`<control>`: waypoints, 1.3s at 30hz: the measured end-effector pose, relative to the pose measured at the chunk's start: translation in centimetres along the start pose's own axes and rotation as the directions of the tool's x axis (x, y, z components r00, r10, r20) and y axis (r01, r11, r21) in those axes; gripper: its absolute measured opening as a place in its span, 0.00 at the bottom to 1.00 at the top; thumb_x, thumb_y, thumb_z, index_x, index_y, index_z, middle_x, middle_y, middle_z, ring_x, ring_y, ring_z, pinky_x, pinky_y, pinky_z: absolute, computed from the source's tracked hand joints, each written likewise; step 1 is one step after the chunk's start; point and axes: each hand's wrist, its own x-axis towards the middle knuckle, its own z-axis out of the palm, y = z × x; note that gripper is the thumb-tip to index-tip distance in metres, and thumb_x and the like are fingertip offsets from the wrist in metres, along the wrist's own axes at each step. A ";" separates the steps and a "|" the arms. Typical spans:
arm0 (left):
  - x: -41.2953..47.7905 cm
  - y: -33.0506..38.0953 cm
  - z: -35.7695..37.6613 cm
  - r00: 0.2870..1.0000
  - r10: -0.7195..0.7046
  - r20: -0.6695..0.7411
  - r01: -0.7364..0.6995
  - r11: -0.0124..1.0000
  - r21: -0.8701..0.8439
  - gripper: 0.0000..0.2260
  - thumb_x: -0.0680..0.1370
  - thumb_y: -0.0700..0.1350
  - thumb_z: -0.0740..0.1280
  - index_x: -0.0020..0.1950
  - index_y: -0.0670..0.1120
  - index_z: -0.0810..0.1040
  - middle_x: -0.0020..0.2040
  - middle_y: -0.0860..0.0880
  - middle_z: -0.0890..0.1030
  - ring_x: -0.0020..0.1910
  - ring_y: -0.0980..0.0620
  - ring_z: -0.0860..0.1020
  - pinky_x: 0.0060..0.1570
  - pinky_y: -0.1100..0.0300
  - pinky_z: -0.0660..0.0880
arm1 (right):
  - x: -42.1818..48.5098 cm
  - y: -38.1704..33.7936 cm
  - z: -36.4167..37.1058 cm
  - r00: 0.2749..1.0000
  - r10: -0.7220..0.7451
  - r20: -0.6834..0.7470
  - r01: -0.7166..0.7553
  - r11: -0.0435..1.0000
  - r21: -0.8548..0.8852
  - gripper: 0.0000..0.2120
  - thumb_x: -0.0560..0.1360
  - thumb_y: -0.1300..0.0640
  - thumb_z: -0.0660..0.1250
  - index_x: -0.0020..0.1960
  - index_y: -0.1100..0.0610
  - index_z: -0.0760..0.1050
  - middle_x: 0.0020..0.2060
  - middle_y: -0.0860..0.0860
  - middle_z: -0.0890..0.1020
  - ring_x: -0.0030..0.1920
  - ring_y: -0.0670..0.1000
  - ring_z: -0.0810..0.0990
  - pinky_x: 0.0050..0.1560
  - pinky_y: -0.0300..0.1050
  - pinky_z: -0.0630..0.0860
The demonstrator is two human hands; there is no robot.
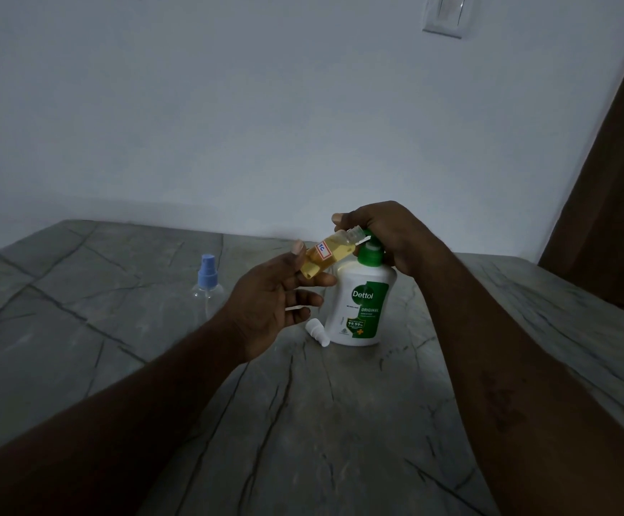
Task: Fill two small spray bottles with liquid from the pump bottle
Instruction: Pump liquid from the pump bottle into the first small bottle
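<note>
Landmark: pump bottle [363,303], white with green label and green pump head, upright on the grey veined counter [116,366].

1. Small spray bottle [327,255], uncapped, labelled "1C". Held tilted just above and left of the pump bottle, its open neck at the pump spout. Yellow liquid fills most of its body.
2. Left hand [269,310]. Thumb and upper fingers [323,279] pinch the base of the small spray bottle; lower fingers spread loose beneath.
3. Right hand [385,236]. Over the top of the pump bottle, fingers curled around the pump head, thumb forward near the small bottle's neck.
4. White spray cap [318,332]. Lying on its side on the counter, touching or just beside the pump bottle's lower left foot. Judged to belong to item 1.
5. Second spray bottle [208,292], clear, blue spray cap on. Upright, well left of the pump bottle; appears empty.

Progress, judged: first bottle nearly full, filling in hand. Left to do: recap it, then uncap, fill and recap the second.
</note>
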 end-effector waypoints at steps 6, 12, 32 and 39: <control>-0.1 0.0 0.1 1.000 0.005 0.021 -0.006 1.000 0.026 0.20 0.77 0.58 0.62 0.61 0.47 0.81 0.55 0.42 0.86 0.42 0.50 0.81 0.44 0.54 0.74 | -0.8 -0.9 -0.2 1.000 -0.027 -0.004 0.027 0.998 -0.049 0.08 0.74 0.52 0.74 0.44 0.57 0.86 0.45 0.50 0.87 0.40 0.52 0.80 0.47 0.47 0.77; -0.1 -0.1 0.3 1.000 0.010 0.024 -0.011 0.999 0.050 0.21 0.76 0.57 0.63 0.62 0.46 0.80 0.58 0.43 0.85 0.41 0.52 0.81 0.46 0.54 0.74 | -0.9 -1.1 -0.1 1.000 -0.019 -0.019 0.018 0.998 -0.055 0.07 0.73 0.52 0.74 0.43 0.56 0.86 0.50 0.53 0.87 0.41 0.52 0.80 0.48 0.48 0.76; -0.1 -0.1 0.6 1.000 0.004 0.016 -0.003 0.997 -0.074 0.21 0.73 0.50 0.67 0.63 0.43 0.79 0.54 0.45 0.86 0.40 0.52 0.82 0.43 0.56 0.77 | -0.7 -1.0 0.0 1.000 -0.018 -0.018 0.018 1.000 -0.014 0.03 0.72 0.57 0.74 0.43 0.56 0.86 0.51 0.51 0.88 0.43 0.53 0.82 0.49 0.49 0.79; -0.1 0.0 0.6 1.000 -0.005 0.011 0.005 0.997 -0.079 0.22 0.74 0.51 0.65 0.65 0.41 0.78 0.55 0.44 0.85 0.40 0.53 0.82 0.42 0.57 0.78 | -0.5 -0.8 -0.1 1.000 -0.016 -0.015 0.016 1.000 -0.018 0.05 0.74 0.58 0.73 0.41 0.53 0.86 0.48 0.49 0.88 0.42 0.51 0.82 0.47 0.46 0.79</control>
